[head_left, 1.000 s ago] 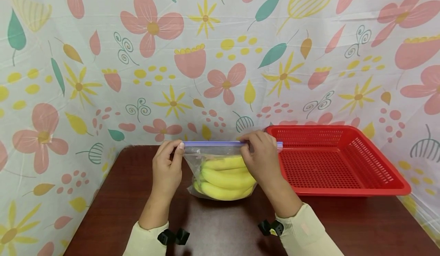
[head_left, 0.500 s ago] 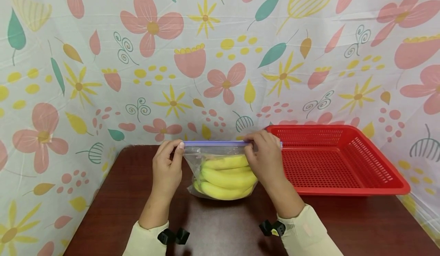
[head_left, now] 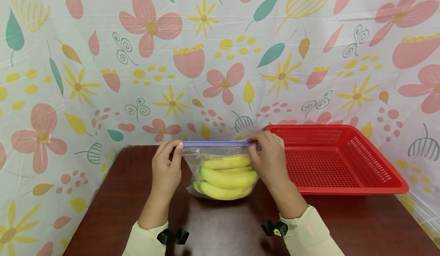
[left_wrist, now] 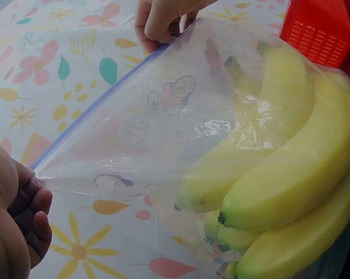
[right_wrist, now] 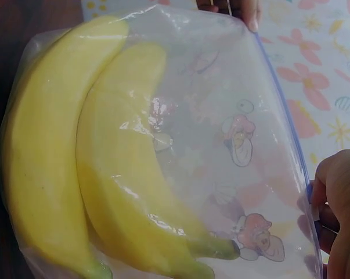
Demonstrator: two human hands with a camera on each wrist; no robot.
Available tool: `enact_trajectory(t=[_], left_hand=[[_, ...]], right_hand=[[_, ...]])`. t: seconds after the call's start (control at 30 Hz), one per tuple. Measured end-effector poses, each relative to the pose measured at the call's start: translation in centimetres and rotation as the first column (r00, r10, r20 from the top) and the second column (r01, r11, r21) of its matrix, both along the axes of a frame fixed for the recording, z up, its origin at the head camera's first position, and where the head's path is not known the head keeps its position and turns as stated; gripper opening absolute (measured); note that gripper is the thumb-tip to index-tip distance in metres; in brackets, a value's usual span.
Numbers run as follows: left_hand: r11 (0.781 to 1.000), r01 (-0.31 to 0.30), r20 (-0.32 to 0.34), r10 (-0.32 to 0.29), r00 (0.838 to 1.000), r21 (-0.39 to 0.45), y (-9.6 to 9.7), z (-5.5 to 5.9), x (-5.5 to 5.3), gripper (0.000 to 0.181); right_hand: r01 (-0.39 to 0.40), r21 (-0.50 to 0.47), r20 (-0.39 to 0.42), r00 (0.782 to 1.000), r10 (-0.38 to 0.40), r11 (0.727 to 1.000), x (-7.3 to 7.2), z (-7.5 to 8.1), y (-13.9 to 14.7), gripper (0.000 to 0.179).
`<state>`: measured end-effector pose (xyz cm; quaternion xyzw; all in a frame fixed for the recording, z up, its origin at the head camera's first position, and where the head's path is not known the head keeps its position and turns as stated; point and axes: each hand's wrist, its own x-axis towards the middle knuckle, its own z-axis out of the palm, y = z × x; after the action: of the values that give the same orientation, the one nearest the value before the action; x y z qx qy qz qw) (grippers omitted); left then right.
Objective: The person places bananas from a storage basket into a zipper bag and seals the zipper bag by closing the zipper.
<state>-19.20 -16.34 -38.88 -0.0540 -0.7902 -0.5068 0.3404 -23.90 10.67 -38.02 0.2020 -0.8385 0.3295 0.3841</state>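
Note:
A clear zip bag with a blue-purple zip strip stands upright on the table. Several yellow bananas lie inside it, their green-tinged tips visible in the left wrist view. My left hand pinches the strip's left end between thumb and fingers. Near the right end, my right hand pinches the strip and hides the bag's upper right corner. In the right wrist view, the thumb and fingers of the right hand sit on either side of the strip. Small cartoon prints show on the plastic.
To the right, a red perforated plastic basket stands on the dark brown table, close behind my right hand. A floral-patterned cloth hangs behind the table and along both sides.
My right hand has slid a little to the right along the zip strip, uncovering more of the bananas. My left hand keeps its hold on the left end.

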Motion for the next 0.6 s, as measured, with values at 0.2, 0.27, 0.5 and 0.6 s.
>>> enact_trajectory(t=[0.2, 0.27, 0.5, 0.6], left_hand=[[1.000, -0.003, -0.003, 0.003, 1.000, -0.002, 0.0, 0.0, 0.0, 0.023], [1.000, -0.004, -0.007, 0.004, 1.000, -0.004, 0.0, 0.0, 0.0, 0.023], [1.000, -0.007, -0.012, 0.007, 1.000, -0.010, 0.0, 0.0, 0.0, 0.023], [1.000, -0.008, -0.011, 0.008, 1.000, -0.011, 0.0, 0.0, -0.1, 0.023]], right_hand=[[0.008, -0.008, -0.004, 1.000, -0.008, 1.000, -0.1, -0.1, 0.3, 0.017], [0.008, -0.013, -0.010, 1.000, -0.008, 1.000, -0.1, -0.2, 0.5, 0.018], [0.014, -0.027, -0.027, 1.000, -0.015, 1.000, -0.2, -0.4, 0.9, 0.020], [0.019, -0.027, -0.005, 1.000, -0.019, 0.999, -0.1, -0.4, 1.2, 0.018]])
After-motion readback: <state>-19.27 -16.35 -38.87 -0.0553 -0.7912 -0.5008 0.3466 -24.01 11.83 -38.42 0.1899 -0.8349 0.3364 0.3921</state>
